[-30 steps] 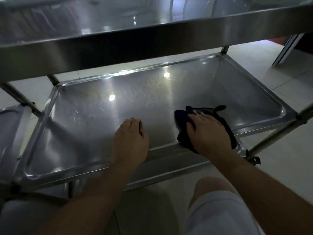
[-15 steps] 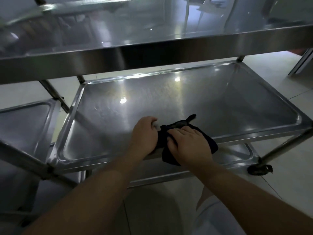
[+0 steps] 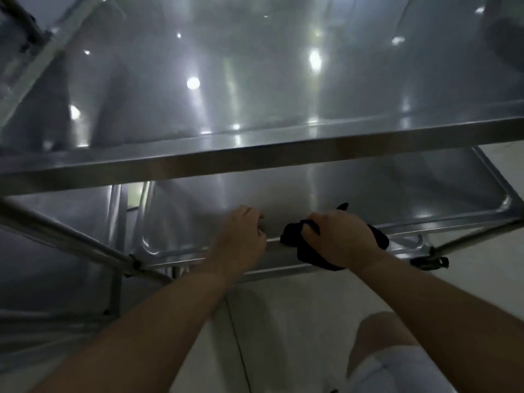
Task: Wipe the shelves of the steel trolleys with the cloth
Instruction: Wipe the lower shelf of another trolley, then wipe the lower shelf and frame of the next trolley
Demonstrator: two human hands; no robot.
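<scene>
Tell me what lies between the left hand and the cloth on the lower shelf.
Nothing: the head view shows only a bare strip of the lower shelf and its front rim between the left hand and the dark cloth gripped by the right hand.

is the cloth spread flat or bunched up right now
Bunched up. The right hand grips the dark cloth in a wad at the shelf's front edge, with folds hanging below the fingers.

Steel trolley's lower shelf (image 3: 354, 194) is seen under top shelf (image 3: 255, 80); dark cloth (image 3: 309, 251) is draped over its near rim.
</scene>
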